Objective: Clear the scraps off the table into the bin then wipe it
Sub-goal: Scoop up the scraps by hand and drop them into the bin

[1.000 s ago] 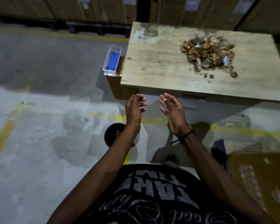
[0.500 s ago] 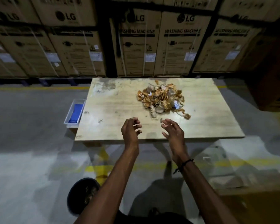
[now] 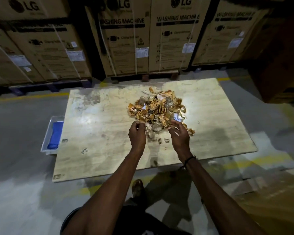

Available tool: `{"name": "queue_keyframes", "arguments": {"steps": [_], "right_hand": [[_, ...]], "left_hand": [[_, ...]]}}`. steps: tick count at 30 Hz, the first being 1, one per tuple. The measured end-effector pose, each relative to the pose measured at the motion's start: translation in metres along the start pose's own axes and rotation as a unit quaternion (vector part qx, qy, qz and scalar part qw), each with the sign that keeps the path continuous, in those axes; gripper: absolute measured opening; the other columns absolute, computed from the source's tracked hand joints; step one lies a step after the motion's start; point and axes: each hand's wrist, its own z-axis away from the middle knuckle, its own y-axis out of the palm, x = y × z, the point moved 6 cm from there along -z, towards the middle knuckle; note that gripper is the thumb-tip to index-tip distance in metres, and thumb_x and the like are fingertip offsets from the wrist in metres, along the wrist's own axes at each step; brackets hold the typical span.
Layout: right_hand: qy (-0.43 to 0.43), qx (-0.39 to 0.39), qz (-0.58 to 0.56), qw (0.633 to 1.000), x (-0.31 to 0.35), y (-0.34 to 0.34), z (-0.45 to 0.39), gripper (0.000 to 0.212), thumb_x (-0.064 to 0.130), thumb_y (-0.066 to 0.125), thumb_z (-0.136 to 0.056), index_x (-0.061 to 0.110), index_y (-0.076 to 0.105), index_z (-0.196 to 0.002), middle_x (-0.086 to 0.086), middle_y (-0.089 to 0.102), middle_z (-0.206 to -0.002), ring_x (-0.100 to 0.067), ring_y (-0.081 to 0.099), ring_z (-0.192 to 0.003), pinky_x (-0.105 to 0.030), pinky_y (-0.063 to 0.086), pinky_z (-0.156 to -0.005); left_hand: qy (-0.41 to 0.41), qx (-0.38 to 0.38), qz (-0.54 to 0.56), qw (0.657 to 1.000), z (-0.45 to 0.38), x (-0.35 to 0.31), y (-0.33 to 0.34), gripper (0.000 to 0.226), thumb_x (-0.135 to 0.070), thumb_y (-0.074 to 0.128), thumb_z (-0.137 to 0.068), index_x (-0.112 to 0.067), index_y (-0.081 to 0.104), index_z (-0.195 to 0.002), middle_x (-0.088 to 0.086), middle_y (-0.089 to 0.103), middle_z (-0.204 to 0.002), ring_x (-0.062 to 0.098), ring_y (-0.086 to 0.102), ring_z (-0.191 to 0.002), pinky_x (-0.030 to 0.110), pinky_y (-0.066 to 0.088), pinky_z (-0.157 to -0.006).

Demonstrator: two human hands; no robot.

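Observation:
A heap of orange-brown and pale scraps (image 3: 157, 107) lies on the pale wooden table (image 3: 98, 133), right of its middle. A few loose bits (image 3: 162, 141) sit just in front of the heap. My left hand (image 3: 137, 135) is at the heap's near left edge with its fingers loosely curled. My right hand (image 3: 179, 135) is at the near right edge, its fingertips touching the scraps. I see nothing held in either hand. The black bin (image 3: 66, 219) stands on the floor at the bottom left, mostly hidden behind my left forearm.
A clear tray (image 3: 47, 145) holding a blue cloth (image 3: 55, 134) sits against the table's left side. Stacked cardboard washing-machine boxes (image 3: 126, 39) line the wall behind the table. The floor is grey concrete with yellow lines.
My view has lifted from the floor to the table. Both hands have moved forward from the table's near edge to the heap of scraps.

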Motion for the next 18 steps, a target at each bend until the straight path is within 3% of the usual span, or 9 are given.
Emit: {"name": "queue_keyframes", "arguments": {"steps": [3,5,8,12,14,18], "right_hand": [[0.003,0.003,0.066,0.998,-0.013,0.012,-0.037,0.034,0.008,0.067,-0.098,0.013,0.066,-0.131,0.006,0.066,-0.125,-0.016,0.063,-0.12,-0.006,0.046,-0.085],[-0.012,0.013,0.113,0.993,-0.02,0.019,-0.059,0.036,0.009,0.068,-0.098,0.01,0.064,-0.134,-0.004,0.062,-0.138,-0.024,0.058,-0.131,-0.02,0.047,-0.099],[-0.038,0.023,0.198,0.979,-0.029,0.029,-0.094,0.041,0.01,0.068,-0.097,0.009,0.062,-0.137,-0.016,0.047,-0.155,-0.031,0.04,-0.147,-0.034,0.035,-0.115],[-0.043,0.052,0.272,0.96,-0.042,0.039,-0.128,0.045,0.018,0.069,-0.096,0.021,0.061,-0.14,-0.013,0.031,-0.166,-0.032,0.025,-0.154,-0.044,0.03,-0.121],[-0.039,0.087,0.291,0.952,-0.056,0.043,-0.14,0.047,0.023,0.064,-0.098,0.02,0.057,-0.144,-0.015,0.029,-0.167,-0.034,0.023,-0.155,-0.047,0.03,-0.121],[-0.051,0.188,0.337,0.921,-0.087,0.054,-0.143,0.053,0.024,0.057,-0.1,0.015,0.05,-0.151,-0.019,0.029,-0.167,-0.037,0.024,-0.156,-0.048,0.027,-0.126]], "left_hand": [[0.011,0.01,-0.074,0.997,-0.039,0.006,0.02,0.01,-0.018,0.06,-0.104,-0.009,0.066,-0.103,-0.004,0.066,-0.088,0.008,0.06,-0.077,0.031,0.044,-0.07],[0.048,0.03,-0.128,0.99,-0.062,0.009,0.031,0.006,-0.014,0.065,-0.099,-0.014,0.064,-0.105,0.004,0.067,-0.103,0.02,0.064,-0.094,0.036,0.05,-0.081],[0.083,0.063,-0.241,0.965,-0.09,0.02,0.049,0.034,-0.008,0.07,-0.09,-0.014,0.064,-0.122,0.013,0.056,-0.129,0.032,0.055,-0.122,0.038,0.044,-0.098],[0.114,0.116,-0.336,0.928,-0.115,0.04,0.064,0.062,-0.018,0.075,-0.091,-0.017,0.053,-0.148,0.019,0.034,-0.161,0.041,0.034,-0.149,0.047,0.039,-0.114],[0.096,0.155,-0.374,0.909,-0.126,0.06,0.073,0.069,-0.028,0.074,-0.095,-0.021,0.044,-0.157,0.019,0.024,-0.169,0.039,0.024,-0.157,0.053,0.038,-0.119],[0.101,0.214,-0.417,0.877,-0.121,0.09,0.092,0.07,-0.041,0.063,-0.097,-0.018,0.043,-0.159,0.017,0.021,-0.171,0.04,0.022,-0.157,0.057,0.035,-0.122]]}}
